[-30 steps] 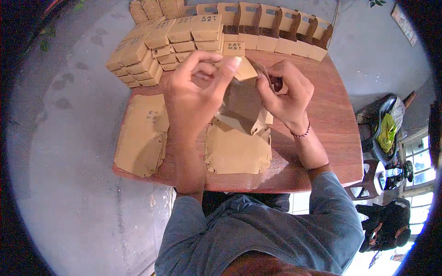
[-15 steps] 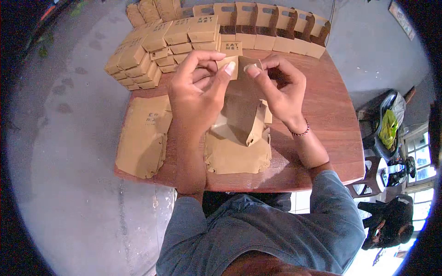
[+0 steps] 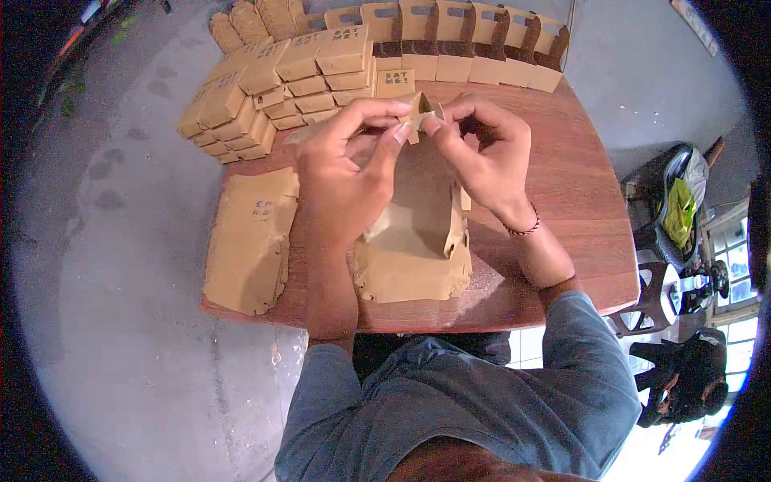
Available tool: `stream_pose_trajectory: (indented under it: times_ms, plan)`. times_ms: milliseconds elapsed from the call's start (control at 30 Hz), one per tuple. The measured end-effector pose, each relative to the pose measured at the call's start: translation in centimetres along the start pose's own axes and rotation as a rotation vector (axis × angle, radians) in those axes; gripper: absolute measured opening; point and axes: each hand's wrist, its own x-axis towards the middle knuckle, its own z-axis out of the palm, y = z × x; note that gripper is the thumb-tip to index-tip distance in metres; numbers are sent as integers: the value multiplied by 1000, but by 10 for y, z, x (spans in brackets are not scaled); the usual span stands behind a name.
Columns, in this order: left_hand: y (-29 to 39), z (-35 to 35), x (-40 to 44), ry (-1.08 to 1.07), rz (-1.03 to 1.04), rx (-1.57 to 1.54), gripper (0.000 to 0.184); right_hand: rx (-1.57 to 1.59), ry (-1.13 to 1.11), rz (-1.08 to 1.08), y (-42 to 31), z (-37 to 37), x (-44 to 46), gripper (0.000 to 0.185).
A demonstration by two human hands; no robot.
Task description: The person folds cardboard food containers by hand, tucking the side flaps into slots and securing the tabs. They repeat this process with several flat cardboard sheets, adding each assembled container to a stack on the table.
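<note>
A brown cardboard box blank (image 3: 414, 277), partly folded, lies on the table in front of me with one side wall standing up at its right. At its far end, small raised flaps (image 3: 419, 108) meet at an angle between my hands. My left hand (image 3: 349, 173) is closed, thumb and fingers pinching the left flap. Opposite it, my right hand (image 3: 486, 153) grips the right flap, its thumb pressed near the corner. My fingers partly hide the fold.
Flat box blanks (image 3: 249, 249) lie at the left of the wooden table (image 3: 562, 185). Stacked closed boxes (image 3: 305, 68) with "EAT ME!" print stand at the back left. Handled cardboard carriers (image 3: 474, 48) line the back edge. A plastic stool (image 3: 654, 297) stands beyond the right edge.
The two flaps have come closer together and are bent at a sharper angle. My hands have drawn slightly inward, and the camera view has shifted a little.
</note>
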Motion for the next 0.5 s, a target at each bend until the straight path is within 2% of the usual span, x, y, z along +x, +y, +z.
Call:
stream_pose_trajectory:
  times_ms: [233, 333, 433, 500]
  plan:
    - [-3, 1, 1, 7, 111, 152, 10, -115, 6, -103, 3, -4, 1, 14]
    - [2, 1, 0, -29, 126, 124, 11, -96, 2, -79, 1, -6, 2, 15]
    - [-1, 3, -1, -52, 181, 122, 19, -64, -99, -16, -3, -11, 2, 12]
    - [-4, 4, -1, -44, 235, 75, 28, 115, -138, 103, -1, -10, 1, 12]
